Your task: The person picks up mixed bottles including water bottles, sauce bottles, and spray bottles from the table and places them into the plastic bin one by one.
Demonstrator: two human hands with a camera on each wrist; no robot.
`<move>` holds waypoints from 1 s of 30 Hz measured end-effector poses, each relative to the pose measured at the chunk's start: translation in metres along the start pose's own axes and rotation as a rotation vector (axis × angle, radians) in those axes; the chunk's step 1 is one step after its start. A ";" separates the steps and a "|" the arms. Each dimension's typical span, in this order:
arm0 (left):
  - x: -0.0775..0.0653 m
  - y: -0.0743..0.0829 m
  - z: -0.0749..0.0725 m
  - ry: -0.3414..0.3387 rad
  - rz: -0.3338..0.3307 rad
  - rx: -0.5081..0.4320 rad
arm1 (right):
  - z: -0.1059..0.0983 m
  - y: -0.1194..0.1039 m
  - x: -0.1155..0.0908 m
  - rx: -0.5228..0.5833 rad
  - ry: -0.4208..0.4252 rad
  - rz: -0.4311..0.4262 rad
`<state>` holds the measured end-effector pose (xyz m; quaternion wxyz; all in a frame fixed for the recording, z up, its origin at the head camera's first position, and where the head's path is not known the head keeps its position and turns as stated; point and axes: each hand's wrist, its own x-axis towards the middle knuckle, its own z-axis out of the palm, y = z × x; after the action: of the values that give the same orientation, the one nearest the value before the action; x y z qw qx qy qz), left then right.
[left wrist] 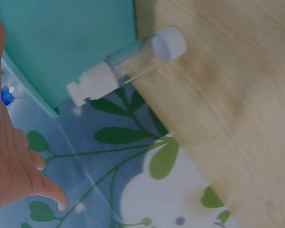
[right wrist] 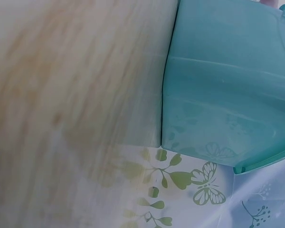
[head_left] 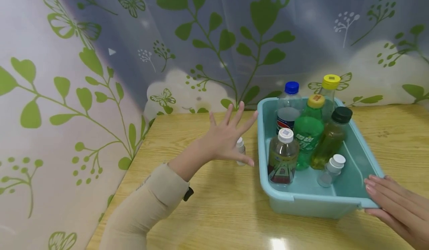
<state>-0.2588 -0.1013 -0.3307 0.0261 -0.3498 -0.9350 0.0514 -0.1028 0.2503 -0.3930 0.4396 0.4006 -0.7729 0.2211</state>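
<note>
My left hand [head_left: 225, 140] is held over the table with its fingers spread wide, left of a light-blue plastic bin [head_left: 315, 197]. Partly hidden behind it, a small clear bottle [head_left: 240, 151] with a white top stands upright on the table. In the left wrist view this bottle [left wrist: 130, 61] shows whole beside the bin wall, apart from the hand. My right hand [head_left: 400, 205] holds the bin's near right corner, fingers over the rim and thumb below it.
Inside the bin stand a blue-capped bottle [head_left: 289, 106], green bottle [head_left: 307, 130], yellow-capped clear bottle [head_left: 328, 93], dark-capped bottle [head_left: 330, 142], white-capped bottle [head_left: 283, 157] and small white-topped bottle [head_left: 330, 171]. A leaf-patterned curtain [head_left: 207, 56] hangs behind the wooden table [head_left: 221, 212].
</note>
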 end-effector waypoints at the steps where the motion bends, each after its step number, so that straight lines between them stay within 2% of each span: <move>1: -0.001 -0.001 0.003 -0.008 -0.007 0.000 | 0.000 0.001 -0.001 -0.003 -0.006 0.001; 7: -0.003 -0.003 0.020 -0.036 -0.032 -0.031 | -0.003 0.006 -0.010 -0.028 -0.043 0.016; 10: -0.004 -0.006 0.025 -0.019 -0.018 -0.044 | -0.001 0.008 -0.013 -0.012 -0.016 0.003; 15: -0.007 -0.015 0.033 0.029 0.040 -0.012 | 0.002 0.009 -0.014 0.016 0.038 -0.028; 23: -0.017 -0.022 0.047 0.055 0.137 -0.014 | 0.000 0.010 -0.017 -0.012 -0.002 -0.017; 26: -0.019 -0.024 0.053 0.119 0.204 0.007 | 0.000 0.010 -0.016 -0.012 -0.002 -0.019; 30: -0.018 -0.029 0.062 0.317 0.325 0.041 | 0.000 0.008 -0.013 -0.017 -0.005 -0.016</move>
<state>-0.2696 -0.1402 -0.3893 0.1710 -0.4988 -0.8495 0.0183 -0.1061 0.2602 -0.4039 0.4430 0.4034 -0.7727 0.2100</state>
